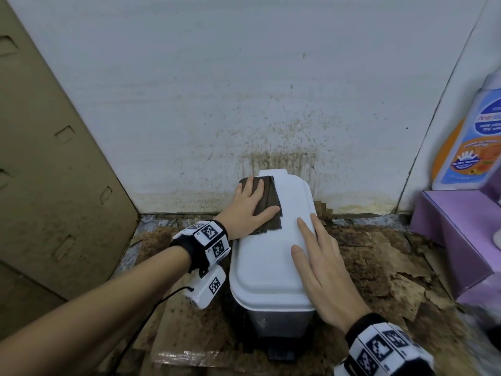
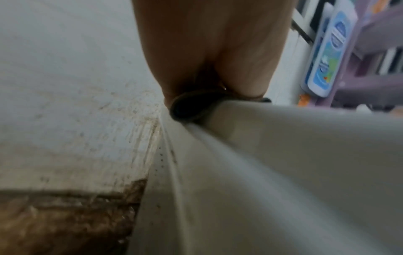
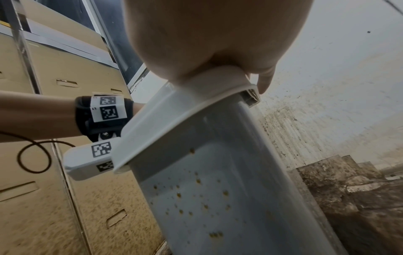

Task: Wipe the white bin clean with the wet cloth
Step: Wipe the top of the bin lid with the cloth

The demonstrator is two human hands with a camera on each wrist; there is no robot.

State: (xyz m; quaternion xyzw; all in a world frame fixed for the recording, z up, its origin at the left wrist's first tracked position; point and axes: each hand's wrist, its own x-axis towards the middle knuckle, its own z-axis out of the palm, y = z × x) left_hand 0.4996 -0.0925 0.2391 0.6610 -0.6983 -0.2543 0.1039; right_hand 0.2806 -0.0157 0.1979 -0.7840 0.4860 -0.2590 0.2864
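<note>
The white bin (image 1: pixel 271 256) stands on the floor against the stained wall, lid closed. A folded dark brown cloth (image 1: pixel 271 202) lies on the far left part of the lid. My left hand (image 1: pixel 250 206) presses flat on the cloth with straight fingers. My right hand (image 1: pixel 321 264) rests flat on the lid's right side, fingers straight, holding nothing. In the left wrist view the cloth (image 2: pixel 189 105) bulges over the lid's edge under my palm. The right wrist view shows the bin's side (image 3: pixel 209 198) dotted with yellow-brown spots below the lid rim.
A tall cardboard box (image 1: pixel 54 164) leans at the left. A purple box (image 1: pixel 461 240) with a hand-wash bottle (image 1: pixel 471 134) on it stands at the right. Dirty torn cardboard (image 1: pixel 385 270) covers the floor around the bin. The wall (image 1: pixel 271 147) behind is spattered brown.
</note>
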